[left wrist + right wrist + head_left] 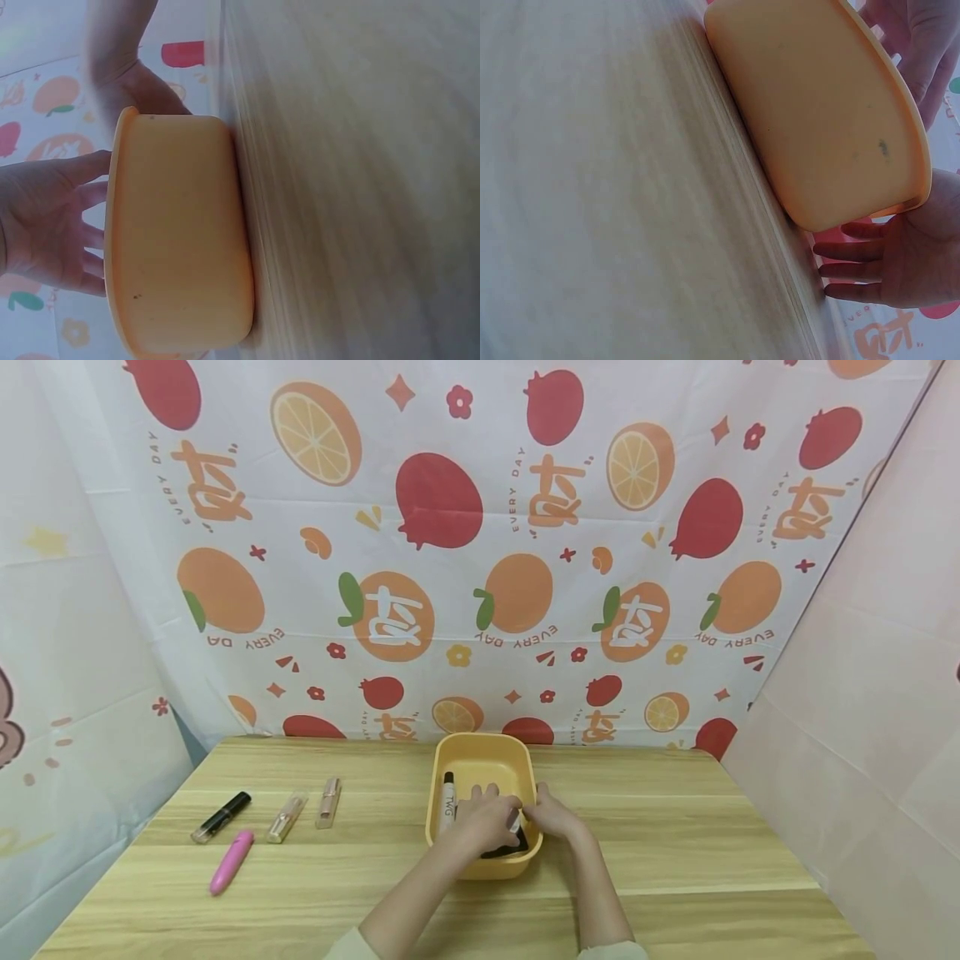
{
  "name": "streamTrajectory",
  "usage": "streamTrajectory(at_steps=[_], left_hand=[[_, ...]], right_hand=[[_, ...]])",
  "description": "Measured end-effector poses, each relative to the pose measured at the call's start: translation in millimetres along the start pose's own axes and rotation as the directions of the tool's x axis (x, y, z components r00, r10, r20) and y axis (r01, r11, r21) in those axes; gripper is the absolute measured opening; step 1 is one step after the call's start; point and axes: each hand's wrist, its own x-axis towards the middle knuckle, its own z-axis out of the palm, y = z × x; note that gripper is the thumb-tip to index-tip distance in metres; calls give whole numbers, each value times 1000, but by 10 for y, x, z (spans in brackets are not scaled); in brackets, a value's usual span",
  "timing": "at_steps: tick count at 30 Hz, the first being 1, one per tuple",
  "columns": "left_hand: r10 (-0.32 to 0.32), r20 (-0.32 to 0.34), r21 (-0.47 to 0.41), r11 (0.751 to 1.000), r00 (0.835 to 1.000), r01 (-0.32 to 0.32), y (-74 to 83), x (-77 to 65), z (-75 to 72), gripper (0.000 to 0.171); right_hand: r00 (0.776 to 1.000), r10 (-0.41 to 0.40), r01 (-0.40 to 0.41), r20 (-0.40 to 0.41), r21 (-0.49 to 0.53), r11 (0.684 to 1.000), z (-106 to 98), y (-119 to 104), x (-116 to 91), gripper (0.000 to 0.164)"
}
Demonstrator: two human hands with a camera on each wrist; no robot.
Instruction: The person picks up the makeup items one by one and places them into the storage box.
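A yellow plastic bin (480, 869) stands on the table, with a white tube (448, 793) with a black cap and "TWG" lettering along its left inner wall. My left hand (487, 822) reaches down into the bin with its fingers spread, above a black item (504, 850) that it partly covers. The left wrist view shows these fingers passing behind the rim, so their tips are hidden. At the bin's right side is my right hand (553, 816), touching the rim. Its fingers (855, 271) extend straight beside the outer wall; the thumb is mostly hidden.
On the table's left lie a black tube with a clear end (221, 817), a pink tube (232, 862), a clear and gold lipstick tube (287, 818) and a pinkish lipstick tube (328, 802). A fruit-print curtain (480, 681) hangs behind the table (675, 877).
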Motion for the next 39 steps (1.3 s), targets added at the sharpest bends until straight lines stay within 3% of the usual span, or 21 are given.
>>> streamTrajectory(at_steps=[22, 39], left_hand=[[-20, -23, 13, 1000, 1000, 20, -39, 6, -56, 44], [-27, -85, 49, 998, 996, 31, -126, -5, -171, 40]], right_hand=[[1000, 15, -15, 11, 8, 1000, -7, -19, 29, 48], [1000, 10, -10, 10, 4, 1000, -4, -9, 22, 46]])
